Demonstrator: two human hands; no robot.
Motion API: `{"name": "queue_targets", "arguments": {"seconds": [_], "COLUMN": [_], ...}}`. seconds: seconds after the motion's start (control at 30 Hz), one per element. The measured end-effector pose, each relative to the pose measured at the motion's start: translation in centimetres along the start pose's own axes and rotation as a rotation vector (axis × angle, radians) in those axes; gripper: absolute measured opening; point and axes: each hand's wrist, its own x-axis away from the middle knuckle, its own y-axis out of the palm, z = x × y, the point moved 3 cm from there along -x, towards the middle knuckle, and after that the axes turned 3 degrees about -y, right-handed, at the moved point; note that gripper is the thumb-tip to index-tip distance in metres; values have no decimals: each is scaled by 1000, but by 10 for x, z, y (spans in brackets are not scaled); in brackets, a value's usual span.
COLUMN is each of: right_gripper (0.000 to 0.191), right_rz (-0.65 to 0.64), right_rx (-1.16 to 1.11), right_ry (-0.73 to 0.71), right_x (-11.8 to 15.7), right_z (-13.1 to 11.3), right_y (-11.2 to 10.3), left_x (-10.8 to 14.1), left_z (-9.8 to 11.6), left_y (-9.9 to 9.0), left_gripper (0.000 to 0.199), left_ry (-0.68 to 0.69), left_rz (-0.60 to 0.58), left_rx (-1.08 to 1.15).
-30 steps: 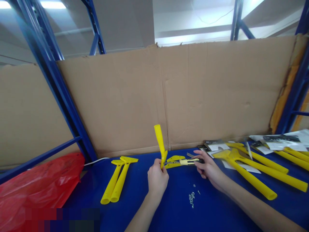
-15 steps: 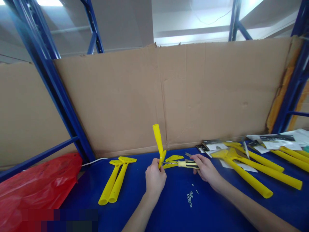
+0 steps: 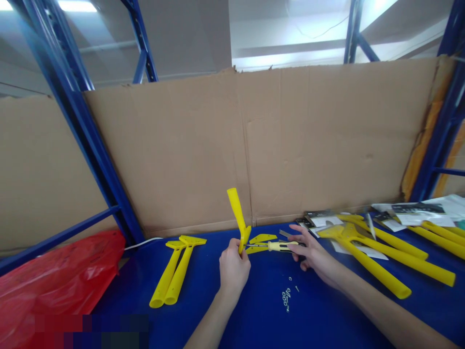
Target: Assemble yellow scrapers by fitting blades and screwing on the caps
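Note:
My left hand (image 3: pixel 234 266) is closed around the head end of a yellow plastic scraper (image 3: pixel 237 208), whose tubular handle points up and leans left. From the right, the shaft of a screwdriver (image 3: pixel 279 246) with a cream and black handle meets the scraper's head, and its tip is hidden there. My right hand (image 3: pixel 308 249) is at the rear of the screwdriver handle with its fingers loosened and partly spread, still touching it. Flat yellow plates (image 3: pixel 262 238) lie behind the screwdriver, beside a small metal blade (image 3: pixel 285 233). Small nuts and screws (image 3: pixel 286 296) lie in front on the blue surface.
Two yellow scraper bodies (image 3: pixel 178 271) lie side by side at the left. More yellow scrapers (image 3: pixel 378 257) and packaged pieces (image 3: pixel 417 213) are piled at the right. A red plastic bag (image 3: pixel 65 276) fills the left corner. Cardboard (image 3: pixel 308 140) walls off the back between blue posts (image 3: pixel 98 160).
The fingers of my right hand have spread and loosened around the screwdriver handle. The scraper's handle has tipped slightly left, while my left hand keeps its hold.

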Motion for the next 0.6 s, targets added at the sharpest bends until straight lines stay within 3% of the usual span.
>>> {"name": "queue_targets", "arguments": {"seconds": [0.03, 0.13, 0.23, 0.37, 0.43, 0.6], "right_gripper": [56, 32, 43, 30, 22, 23], "right_rz": [-21, 1, -11, -284, -345, -120], "right_rx": [-4, 109, 195, 292, 255, -195], "right_ry": [-4, 2, 21, 101, 145, 94], "right_x": [0, -3, -4, 0, 1, -3], "right_z": [-1, 0, 0, -2, -3, -8], "right_y": [0, -2, 0, 3, -2, -23], "left_x": [0, 0, -2, -4, -3, 0], "left_z": [0, 0, -2, -6, -5, -1], "left_y": [0, 1, 2, 3, 2, -6], "left_gripper": [13, 14, 13, 12, 12, 11], "left_ry": [2, 15, -4, -36, -25, 62], "left_rz": [-4, -1, 15, 38, 64, 188], "left_rx": [0, -2, 45, 121, 132, 137]}}
